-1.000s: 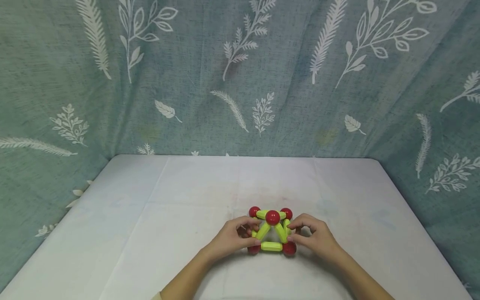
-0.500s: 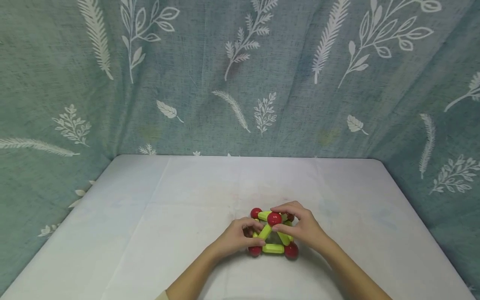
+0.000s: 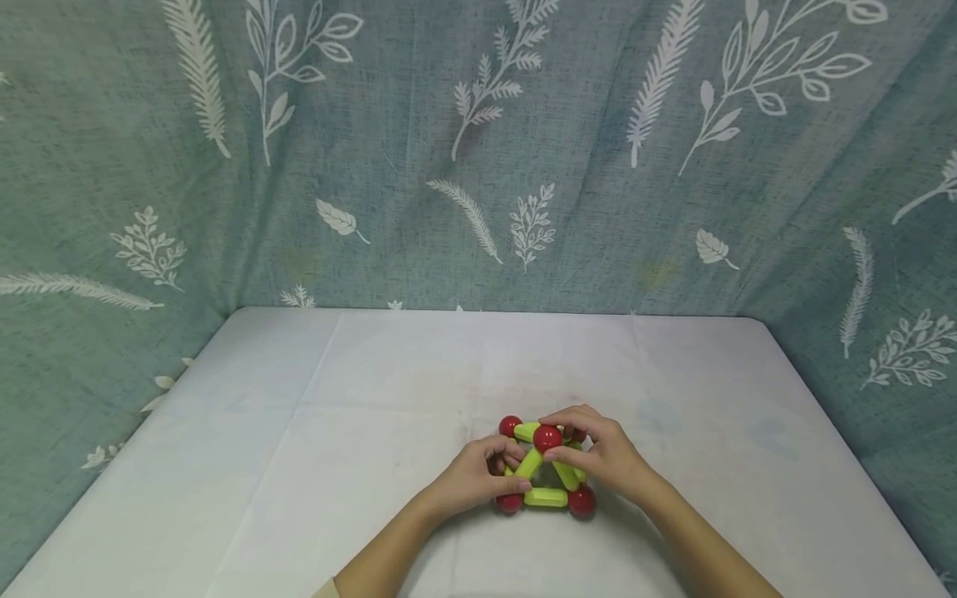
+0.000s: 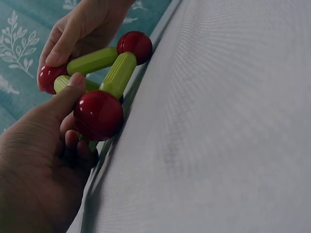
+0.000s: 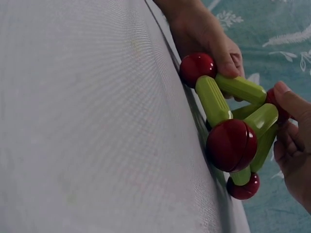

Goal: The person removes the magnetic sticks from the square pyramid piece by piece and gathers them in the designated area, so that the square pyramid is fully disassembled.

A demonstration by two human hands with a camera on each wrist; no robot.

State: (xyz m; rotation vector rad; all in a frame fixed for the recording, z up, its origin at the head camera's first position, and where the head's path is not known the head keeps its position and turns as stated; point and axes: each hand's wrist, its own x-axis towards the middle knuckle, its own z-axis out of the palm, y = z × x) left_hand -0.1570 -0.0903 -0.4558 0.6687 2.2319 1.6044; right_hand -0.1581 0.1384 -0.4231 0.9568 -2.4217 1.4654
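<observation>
A ball-and-rod structure of red balls joined by yellow-green rods stands on the white-covered table. Several balls sit at its base corners, and slanted rods rise to one top red ball. My left hand pinches a slanted rod just above the front left ball; its other fingers curl behind, partly hidden. With thumb and fingers, my right hand grips the top ball, also visible in the right wrist view as a red ball. The back right ball is mostly covered by this hand.
The white cloth-covered table spreads around the structure on all sides. A blue-green curtain with white leaf prints hangs along the back and both sides of the table.
My right hand has moved from the structure's right side up and left, and now grips the top ball. The left hand keeps its hold at the left. The structure stays in place.
</observation>
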